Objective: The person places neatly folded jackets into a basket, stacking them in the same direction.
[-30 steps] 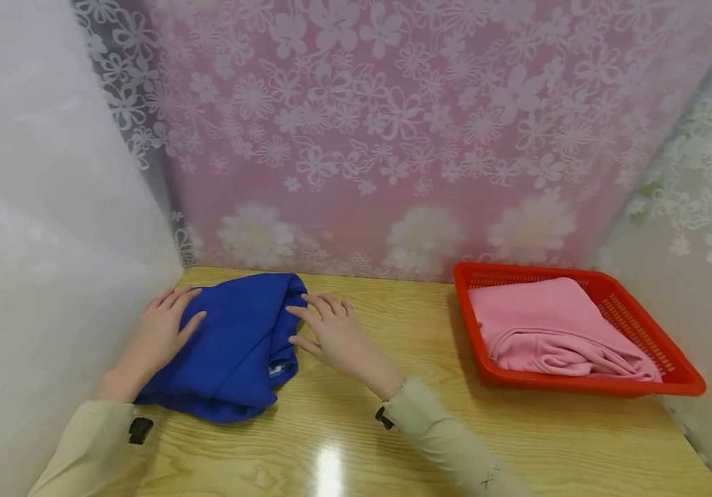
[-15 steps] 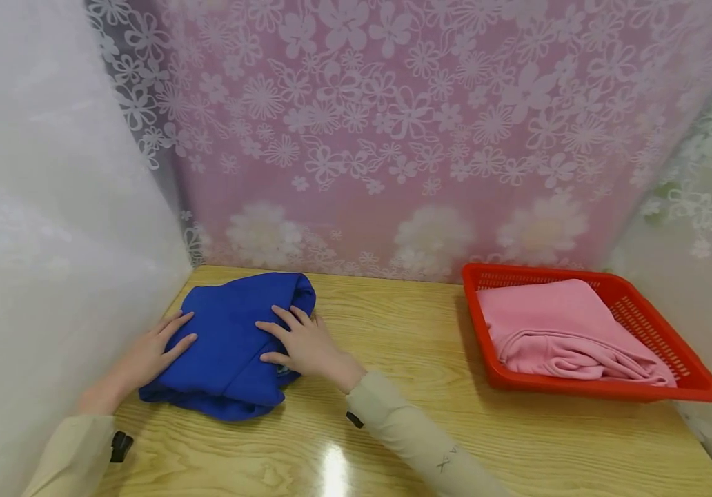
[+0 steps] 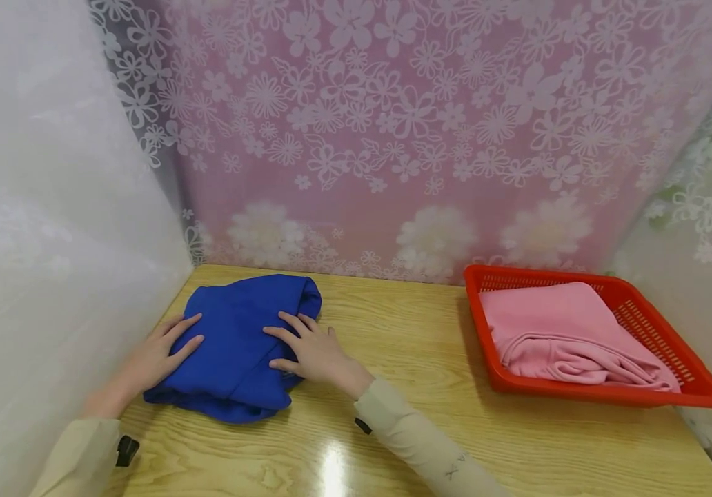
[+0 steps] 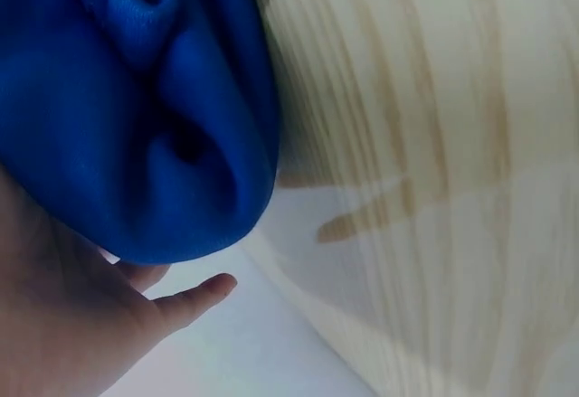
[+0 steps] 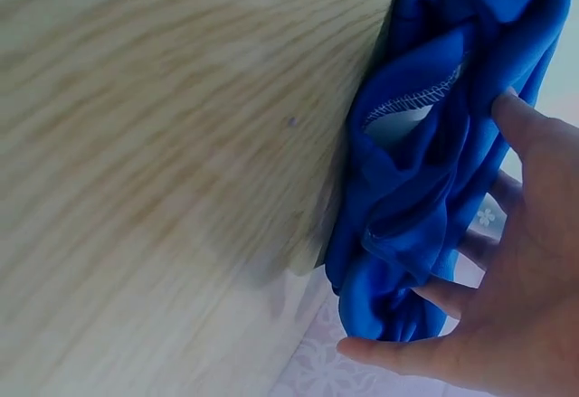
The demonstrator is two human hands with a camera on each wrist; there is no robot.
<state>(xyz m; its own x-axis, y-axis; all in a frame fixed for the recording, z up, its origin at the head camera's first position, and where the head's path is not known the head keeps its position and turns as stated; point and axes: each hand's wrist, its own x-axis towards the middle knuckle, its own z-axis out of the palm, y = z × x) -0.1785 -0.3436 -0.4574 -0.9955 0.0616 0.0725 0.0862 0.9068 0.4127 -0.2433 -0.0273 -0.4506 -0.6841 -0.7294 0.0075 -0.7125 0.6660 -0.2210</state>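
Left hand (image 3: 154,355) and right hand (image 3: 319,353) are resting spread-fingered on blue cloth (image 3: 232,345) on table (image 3: 406,345), folding apparently mostly done, loose right edge seemingly left to tidy, pink cloth (image 3: 548,310) already sitting in red basket (image 3: 604,395).

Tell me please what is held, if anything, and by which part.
Nothing is gripped: the left hand and right hand touch opposite sides of the blue cloth.

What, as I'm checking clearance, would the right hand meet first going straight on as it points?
Probably the blue cloth: in the head view, the right hand overlaps its edge, though contact is unclear.
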